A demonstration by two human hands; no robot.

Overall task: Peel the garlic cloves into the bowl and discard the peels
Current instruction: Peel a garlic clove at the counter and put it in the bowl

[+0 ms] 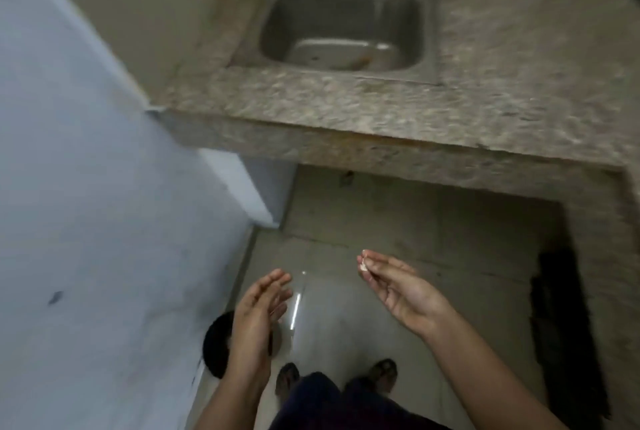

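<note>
My right hand (398, 287) is held palm up over the floor and pinches a small pale scrap, a garlic peel (363, 266), between thumb and fingertips. My left hand (258, 312) hangs lower left with straight, relaxed fingers and holds nothing. It is above a round black object (218, 343) on the floor by the wall, partly hidden behind the hand. No bowl and no garlic cloves are in view. The frame is blurred by motion.
A speckled stone counter (381, 107) runs across the far side with a steel sink (343, 31) set in it. A pale blue wall (86, 187) stands close on the left. Tiled floor (398, 221) lies below, and my feet (382, 370) are at the bottom edge.
</note>
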